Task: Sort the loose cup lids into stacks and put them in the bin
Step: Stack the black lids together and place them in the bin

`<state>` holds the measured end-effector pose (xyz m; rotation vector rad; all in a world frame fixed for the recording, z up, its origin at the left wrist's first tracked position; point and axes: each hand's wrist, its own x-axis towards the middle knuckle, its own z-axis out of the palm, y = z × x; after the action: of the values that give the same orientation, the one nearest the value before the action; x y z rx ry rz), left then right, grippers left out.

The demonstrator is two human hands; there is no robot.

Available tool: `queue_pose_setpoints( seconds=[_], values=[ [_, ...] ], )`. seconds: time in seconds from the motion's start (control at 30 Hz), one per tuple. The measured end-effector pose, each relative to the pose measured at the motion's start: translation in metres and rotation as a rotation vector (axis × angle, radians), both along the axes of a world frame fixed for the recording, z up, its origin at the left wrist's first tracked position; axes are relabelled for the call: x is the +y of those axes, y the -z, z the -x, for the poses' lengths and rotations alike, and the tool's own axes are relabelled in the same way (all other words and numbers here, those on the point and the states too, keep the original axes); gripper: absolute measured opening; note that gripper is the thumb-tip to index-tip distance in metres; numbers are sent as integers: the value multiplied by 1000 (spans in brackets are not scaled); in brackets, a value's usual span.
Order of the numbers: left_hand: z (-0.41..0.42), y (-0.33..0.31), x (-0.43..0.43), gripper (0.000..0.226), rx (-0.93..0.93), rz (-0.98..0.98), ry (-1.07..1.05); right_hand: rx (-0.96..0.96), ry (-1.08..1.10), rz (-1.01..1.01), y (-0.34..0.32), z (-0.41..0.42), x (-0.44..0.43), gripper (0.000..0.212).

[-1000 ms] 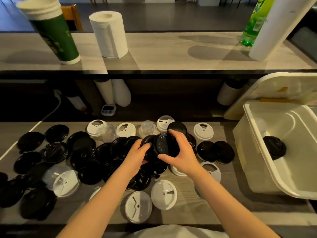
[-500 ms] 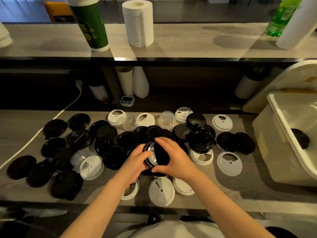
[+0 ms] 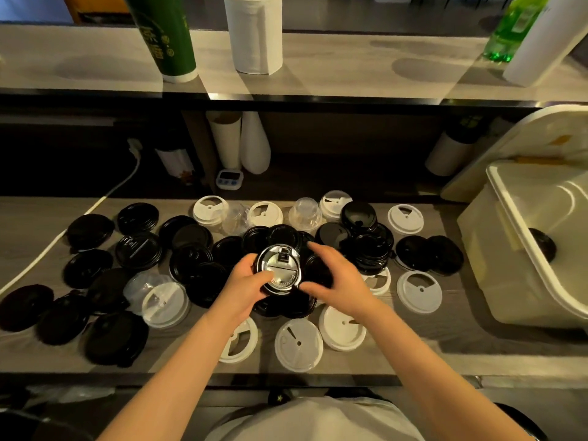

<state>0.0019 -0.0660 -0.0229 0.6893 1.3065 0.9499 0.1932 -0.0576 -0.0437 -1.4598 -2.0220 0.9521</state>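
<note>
Lids in black, white and clear plastic are spread across the grey counter [image 3: 413, 345]. One black lid [image 3: 281, 265] with a shiny face is held just above the middle of the heap, face turned up toward the camera. It is gripped by the left hand [image 3: 249, 283]: the thumb is laid across the lid's seven o'clock part and the fingers are curled at its nine o'clock rim. The right hand [image 3: 339, 280] is set close against the lid's three o'clock side, fingers bent and spread, thumb by the five o'clock rim. Because of blur, it cannot be told whether the lid is pinched by this hand.

A stack of black lids [image 3: 370, 254] is seen at two o'clock from the held lid, just past the right hand. White lids [image 3: 298, 345] are laid flat at six o'clock. The bin [image 3: 483, 249] is placed at three o'clock, well apart, with a few dark lids [image 3: 542, 249] inside. On the upper shelf, a paper roll [image 3: 254, 33] is stood at twelve o'clock.
</note>
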Motion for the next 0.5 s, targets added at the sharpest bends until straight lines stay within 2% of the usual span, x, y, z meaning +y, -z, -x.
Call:
queue_pose_setpoints(
  seconds=[0.1,0.17,0.23,0.33,0.4,0.5],
  values=[
    [1,2,10,27,86,13,-56,-65,215,-112,6,-33,13,50],
    [1,6,15,26,144,28,-77,-181,304,-152,9,-50,27,43],
    [-2,8,18,27,150,50,-114,-327,359,-78,12,-62,43,53],
    [-9,6,22,21,73,67,-170,-494,349,171,16,-73,62,80],
    [-12,3,25,23,34,70,-184,-502,304,262,21,-75,68,84],
    [-18,2,28,22,0,64,-181,-479,278,247,26,-78,69,79]
  ],
)
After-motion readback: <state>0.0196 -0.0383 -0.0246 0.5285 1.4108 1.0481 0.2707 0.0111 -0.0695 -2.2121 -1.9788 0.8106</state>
